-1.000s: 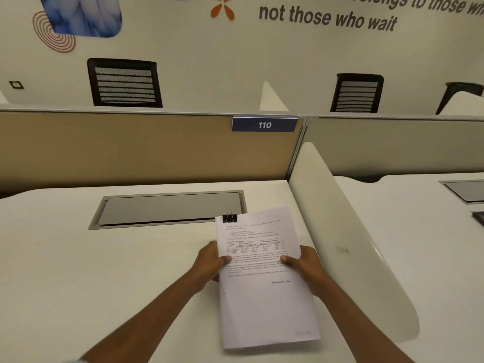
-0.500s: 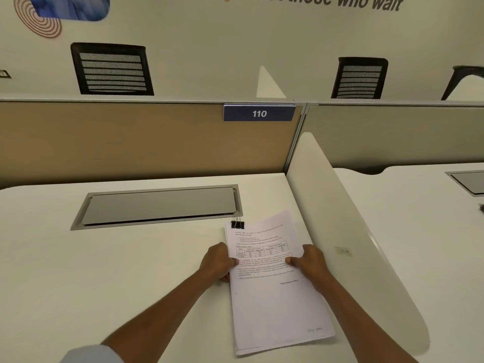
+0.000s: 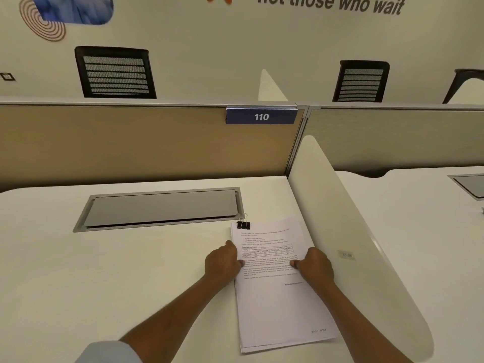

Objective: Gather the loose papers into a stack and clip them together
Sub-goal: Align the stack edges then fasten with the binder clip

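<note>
A stack of printed white papers (image 3: 280,305) lies flat on the white desk (image 3: 91,284), slightly turned, its top sheet showing text and a small table. A black binder clip (image 3: 243,224) grips the stack's far left corner, its wire handles up. My left hand (image 3: 224,262) holds the stack's left edge, thumb on the top sheet. My right hand (image 3: 314,265) holds the right edge the same way. Both forearms reach in from the bottom of the view.
A grey cable hatch (image 3: 162,208) is set into the desk just behind the papers. A white curved divider (image 3: 348,231) rises right beside the stack. A tan partition (image 3: 131,142) with a blue 110 sign (image 3: 261,116) closes the back.
The stack has come down from a slightly raised hold to lie flat on the desk. Both hands stay on its side edges.
</note>
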